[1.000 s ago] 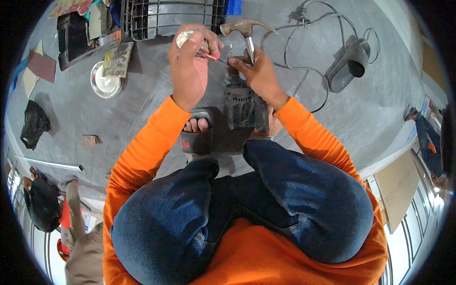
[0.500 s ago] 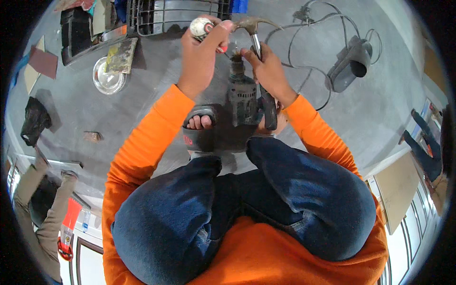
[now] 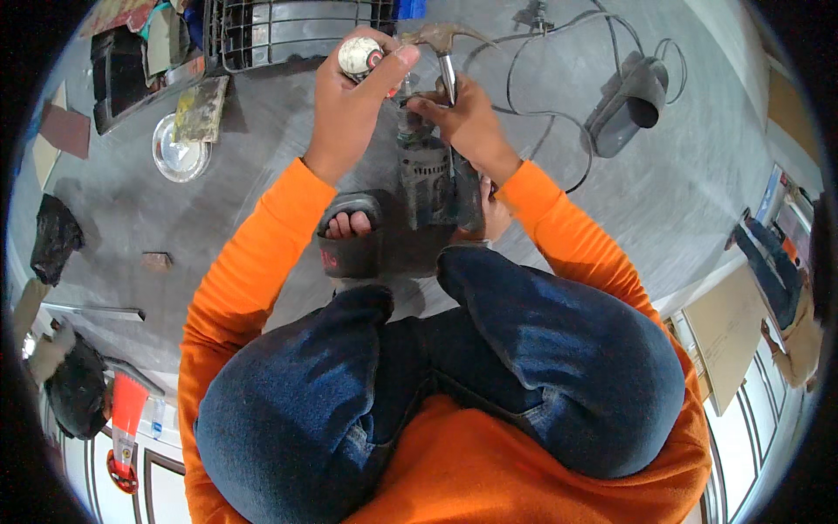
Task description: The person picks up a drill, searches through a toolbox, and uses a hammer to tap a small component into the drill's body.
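Note:
My left hand (image 3: 345, 109) is closed round a white, round-ended handle (image 3: 358, 54) with a red mark; its far end is hidden by my fingers. A claw hammer (image 3: 440, 37) is gripped in my right hand (image 3: 476, 127), its head up by my left thumb and its dark grip hanging down toward my foot. Between my feet stands a dark, dusty power tool (image 3: 426, 179), apparently a drill, its narrow end upward. My right thumb and fingertips are at that narrow end, which they partly cover.
A wire cage (image 3: 301, 35) stands ahead. A foil plate (image 3: 181, 162) with a stained board (image 3: 201, 109) on it lies at left. To the right are a black cable (image 3: 559, 113) and an empty slipper (image 3: 624, 109). A handsaw (image 3: 127, 419) is at lower left; another person (image 3: 772, 271) is at right.
The whole view has shifted slightly, moving the scene left. My right hand has come a little closer over the tool's narrow end. Both hands keep their holds.

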`<state>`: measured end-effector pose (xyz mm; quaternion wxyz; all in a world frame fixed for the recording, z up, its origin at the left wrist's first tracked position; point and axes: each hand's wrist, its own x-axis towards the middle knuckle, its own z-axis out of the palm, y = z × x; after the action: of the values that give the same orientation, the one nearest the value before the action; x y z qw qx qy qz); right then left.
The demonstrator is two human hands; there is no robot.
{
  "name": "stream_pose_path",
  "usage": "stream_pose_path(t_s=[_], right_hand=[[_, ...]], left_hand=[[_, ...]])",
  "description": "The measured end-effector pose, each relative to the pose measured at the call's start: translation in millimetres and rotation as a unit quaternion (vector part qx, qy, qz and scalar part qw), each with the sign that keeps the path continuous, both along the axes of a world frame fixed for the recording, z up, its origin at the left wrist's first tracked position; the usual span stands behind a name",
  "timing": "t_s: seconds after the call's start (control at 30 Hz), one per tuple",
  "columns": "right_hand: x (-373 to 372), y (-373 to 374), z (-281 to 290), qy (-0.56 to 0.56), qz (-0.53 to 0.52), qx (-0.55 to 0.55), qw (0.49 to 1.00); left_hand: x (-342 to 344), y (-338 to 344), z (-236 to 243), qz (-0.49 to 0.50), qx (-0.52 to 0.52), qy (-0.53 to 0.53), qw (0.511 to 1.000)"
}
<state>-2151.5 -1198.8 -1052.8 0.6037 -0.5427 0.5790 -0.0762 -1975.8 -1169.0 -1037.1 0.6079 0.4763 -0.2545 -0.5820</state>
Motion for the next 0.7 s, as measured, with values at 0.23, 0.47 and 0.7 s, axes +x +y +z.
stream_pose_path(t_s=[0.23, 0.47, 0.7], right_hand=[[-2.9, 4.3, -23.1, -0.044, -0.014, -0.066, 0.997], [-3.9, 1.7, -20.3, -0.024, -0.01, -0.016, 1.0], [-3.5, 1.4, -15.3, -0.064, -0.045, 0.039, 0.996]], left_hand=[[-1.5, -0.5, -2.1, 0.006, -0.006, 0.024, 1.0], [5.8, -0.5, -5.3, 0.053, -0.017, 0.097, 0.994], [2.9, 0.1, -1.6, 0.051, -0.026, 0.086, 0.995]])
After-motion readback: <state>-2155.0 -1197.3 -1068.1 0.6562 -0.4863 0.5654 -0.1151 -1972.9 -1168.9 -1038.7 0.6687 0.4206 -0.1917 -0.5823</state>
